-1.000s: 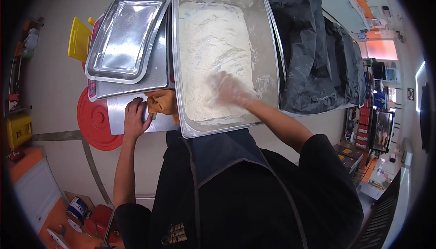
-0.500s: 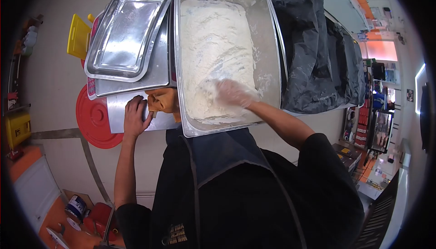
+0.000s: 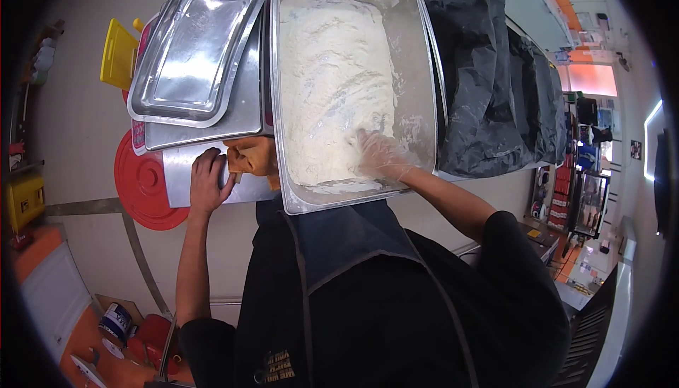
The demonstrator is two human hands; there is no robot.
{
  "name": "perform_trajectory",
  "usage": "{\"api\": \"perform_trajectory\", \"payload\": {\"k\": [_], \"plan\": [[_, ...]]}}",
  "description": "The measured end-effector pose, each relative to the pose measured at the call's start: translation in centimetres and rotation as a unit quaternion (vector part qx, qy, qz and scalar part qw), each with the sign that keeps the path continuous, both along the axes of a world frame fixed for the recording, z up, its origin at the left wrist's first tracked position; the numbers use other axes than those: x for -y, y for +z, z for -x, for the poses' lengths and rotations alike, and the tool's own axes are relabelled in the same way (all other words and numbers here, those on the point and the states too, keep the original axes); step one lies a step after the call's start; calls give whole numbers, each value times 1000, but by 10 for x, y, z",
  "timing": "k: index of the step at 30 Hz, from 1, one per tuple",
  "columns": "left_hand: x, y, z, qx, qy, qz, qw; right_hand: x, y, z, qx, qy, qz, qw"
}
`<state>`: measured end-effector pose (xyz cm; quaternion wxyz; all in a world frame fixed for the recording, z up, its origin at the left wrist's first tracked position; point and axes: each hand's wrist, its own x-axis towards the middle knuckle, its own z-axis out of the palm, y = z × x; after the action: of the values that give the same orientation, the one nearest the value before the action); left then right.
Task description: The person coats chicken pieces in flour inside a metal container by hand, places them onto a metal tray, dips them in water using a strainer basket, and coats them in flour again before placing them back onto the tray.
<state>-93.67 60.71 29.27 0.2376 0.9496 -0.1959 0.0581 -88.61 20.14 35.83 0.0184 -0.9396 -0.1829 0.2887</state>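
A deep metal tub [image 3: 416, 105] holds a broad layer of white, flour-like powder [image 3: 332, 70]. My right hand [image 3: 384, 157], in a clear plastic glove, lies in the lower right of this powder. Its fingers look apart and touch the powder; the fingertips are slightly blurred. To the left of the tub, my left hand [image 3: 209, 179] is bare and rests on the edge of the metal table [image 3: 181, 176], fingers stretched out. An orange cloth [image 3: 252, 156] lies bunched between that hand and the tub, close to my thumb.
Shallow metal trays [image 3: 198, 55] are stacked left of the tub. A black plastic sheet [image 3: 481, 84] covers something at the tub's right. A round red lid [image 3: 138, 183] sits low at the left, with a yellow panel [image 3: 118, 54] further back.
My right hand has moved to the right and slightly toward me through the powder. My left hand stays on the table edge.
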Motion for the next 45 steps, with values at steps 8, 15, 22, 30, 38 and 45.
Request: {"api": "perform_trajectory", "payload": {"k": [8, 15, 22, 30, 38, 45], "plan": [[1, 3, 1, 3, 4, 7, 1000, -43, -2, -15, -8, -49, -65, 997], [1, 0, 3, 6, 5, 8, 1000, -19, 4, -51, -28, -153, -81, 985], [0, 0, 1, 2, 4, 9, 1000, -8, -7, 3, 17, 16, -33, 999], [1, 1, 1, 3, -1, 6, 1000, -56, -3, -19, -79, 176, -96, 976], [1, 3, 1, 0, 8, 9, 1000, -28, 13, -90, 128, -36, -124, 983], [1, 3, 1, 1, 6, 11, 1000, -103, 0, -35, 132, 82, -3, 988]]}}
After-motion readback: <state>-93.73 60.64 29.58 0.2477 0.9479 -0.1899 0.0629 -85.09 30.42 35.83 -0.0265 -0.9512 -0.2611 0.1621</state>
